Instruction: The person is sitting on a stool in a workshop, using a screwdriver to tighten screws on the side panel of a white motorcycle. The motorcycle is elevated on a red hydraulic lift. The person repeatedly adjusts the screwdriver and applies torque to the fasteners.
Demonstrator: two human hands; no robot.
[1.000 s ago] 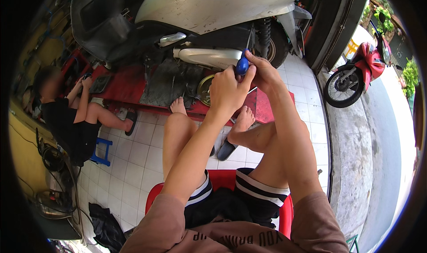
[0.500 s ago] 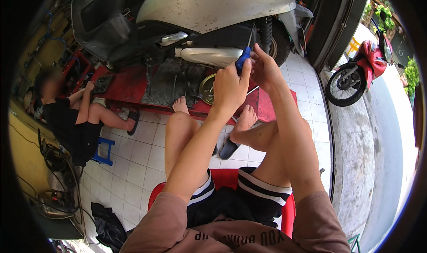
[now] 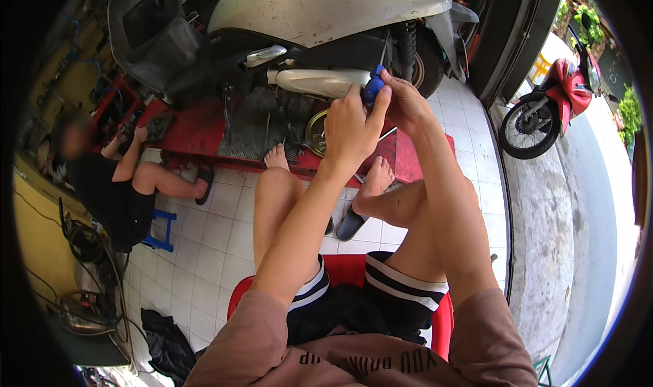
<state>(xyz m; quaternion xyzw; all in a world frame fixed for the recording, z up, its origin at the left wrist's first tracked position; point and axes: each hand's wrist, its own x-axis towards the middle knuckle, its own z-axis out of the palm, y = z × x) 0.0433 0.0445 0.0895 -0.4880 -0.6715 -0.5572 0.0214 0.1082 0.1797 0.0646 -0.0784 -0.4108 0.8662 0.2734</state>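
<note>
Two bare hands are up in front of me on the head view, meeting at a screwdriver (image 3: 373,89) with a blue handle. My left hand (image 3: 348,130) has its fingers closed around that handle, thumb laid along it; my right hand (image 3: 408,107) has its thumb and fingers bent in at the handle's neck, though I cannot tell whether they grip it or only steady it. The tool's long axis runs steeply up my screen with a slight lean to the right, handle end toward the wearer and metal shaft (image 3: 388,47) pointing away, toward the rear side of a silver and black motorbike (image 3: 326,9). The shaft shows just left of the shock absorber (image 3: 407,50); from here I cannot make out whether its tip touches anything. Left of and below the handle, the pale exhaust cover (image 3: 316,82) extends sideways. Beneath it I see a red platform (image 3: 194,130) carrying a dark mat (image 3: 238,132) and a round yellowish dish (image 3: 307,134). Off to my left, a co-worker (image 3: 102,186) sits on a blue stool (image 3: 163,232).
</note>
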